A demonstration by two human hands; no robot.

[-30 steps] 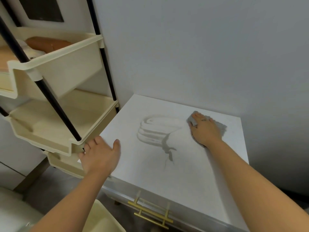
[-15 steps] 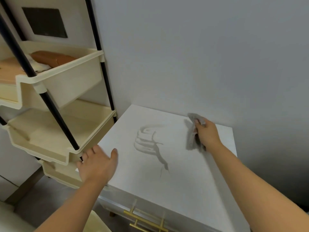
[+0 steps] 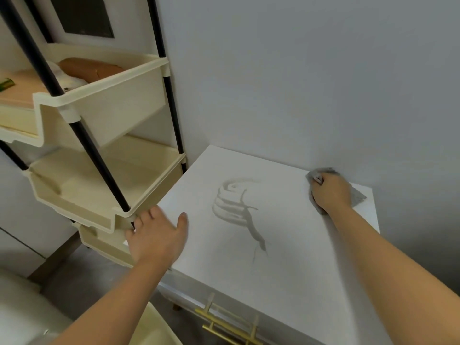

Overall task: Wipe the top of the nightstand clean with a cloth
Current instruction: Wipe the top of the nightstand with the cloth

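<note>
The white nightstand top (image 3: 293, 265) fills the lower right, against a grey wall. A grey cloth (image 3: 357, 195) lies flat near its back right corner, pressed down under my right hand (image 3: 328, 192), whose fingers curl over the cloth's front edge. A damp curved smear (image 3: 234, 205) with a thin trail marks the middle of the top. My left hand (image 3: 156, 235) rests flat with fingers spread on the nightstand's left edge and holds nothing.
A cream tiered shelf rack (image 3: 99, 115) with black poles (image 3: 82, 135) stands just left of the nightstand; its top tray holds a brown object (image 3: 89, 68). A gold drawer handle (image 3: 229, 329) sits on the nightstand front. A cream bin (image 3: 154, 329) is below.
My right hand lifted the cloth off the surface, then set it down flat further back and right, near the wall. The left hand stayed on the left edge.
</note>
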